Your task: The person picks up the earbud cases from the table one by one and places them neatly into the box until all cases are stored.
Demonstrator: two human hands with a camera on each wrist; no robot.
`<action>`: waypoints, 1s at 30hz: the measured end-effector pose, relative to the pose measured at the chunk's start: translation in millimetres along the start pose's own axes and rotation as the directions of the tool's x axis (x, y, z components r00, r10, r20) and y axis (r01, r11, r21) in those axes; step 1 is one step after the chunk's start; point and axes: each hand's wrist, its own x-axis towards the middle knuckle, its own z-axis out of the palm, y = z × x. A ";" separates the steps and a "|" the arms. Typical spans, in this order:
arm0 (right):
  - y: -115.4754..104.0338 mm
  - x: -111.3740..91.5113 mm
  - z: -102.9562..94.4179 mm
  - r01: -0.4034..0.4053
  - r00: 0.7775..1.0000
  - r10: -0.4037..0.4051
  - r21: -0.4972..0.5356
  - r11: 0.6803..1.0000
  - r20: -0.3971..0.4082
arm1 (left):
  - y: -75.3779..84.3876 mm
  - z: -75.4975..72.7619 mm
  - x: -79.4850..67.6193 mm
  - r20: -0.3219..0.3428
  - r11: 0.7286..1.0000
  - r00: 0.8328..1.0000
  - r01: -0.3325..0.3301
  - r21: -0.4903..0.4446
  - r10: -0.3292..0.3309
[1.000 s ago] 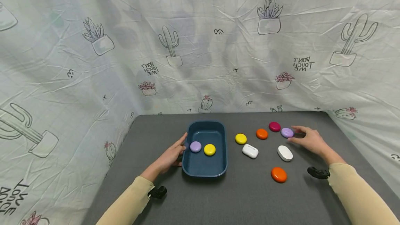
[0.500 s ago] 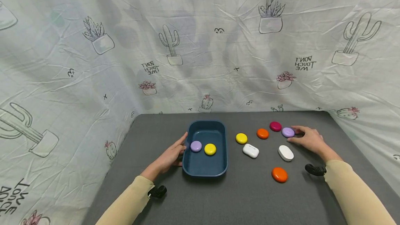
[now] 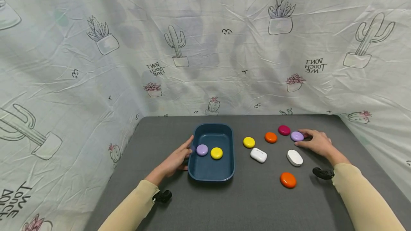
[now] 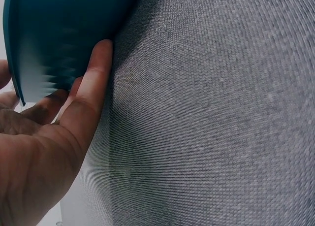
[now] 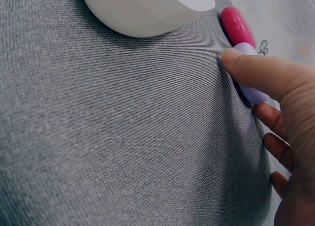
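**Your right hand [image 3: 316,143] is bent round a lilac disc [image 3: 297,136]; your left hand [image 3: 173,159] is at the blue tray [image 3: 210,170]**

Your right thumb and forefinger curve round the lilac disc, one at its near edge and one at its far edge, set only as wide apart as the disc between them; how firmly they press, you cannot tell. The other fingers of that hand are loosely bent. The disc lies on the table [image 3: 224,202], well to the right of the tray and level with its far half.

Your left fingers are stretched out and spread along the outside of the tray's left wall, touching it.

Also to the right of the tray, you have a crimson disc [image 3: 284,130] level with its far end, and a white oval [image 3: 294,158] level with its middle. An orange disc [image 3: 271,137] sits closer to the tray, by its far half. A yellow disc [image 3: 249,142] and a white block [image 3: 258,155] are nearest its right wall. A larger orange disc [image 3: 288,180] lies level with its near end.

Inside the tray, you see a second lilac disc [image 3: 202,150] near the left wall and a second yellow disc [image 3: 216,153] about midway across. Behind the tray and table hangs a cactus-print cloth [image 3: 205,45].
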 end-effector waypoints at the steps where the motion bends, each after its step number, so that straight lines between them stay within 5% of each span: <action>1: -0.1 0.1 0.2 -0.001 1.000 0.001 0.000 1.000 0.001 | -0.1 0.3 -0.5 0.000 1.000 1.000 -0.002 0.001 0.002; 30: 2.9 7.9 -0.2 0.008 1.000 -0.008 0.008 1.000 -0.012 | -0.8 0.0 2.3 0.003 1.000 1.000 -0.008 -0.004 0.008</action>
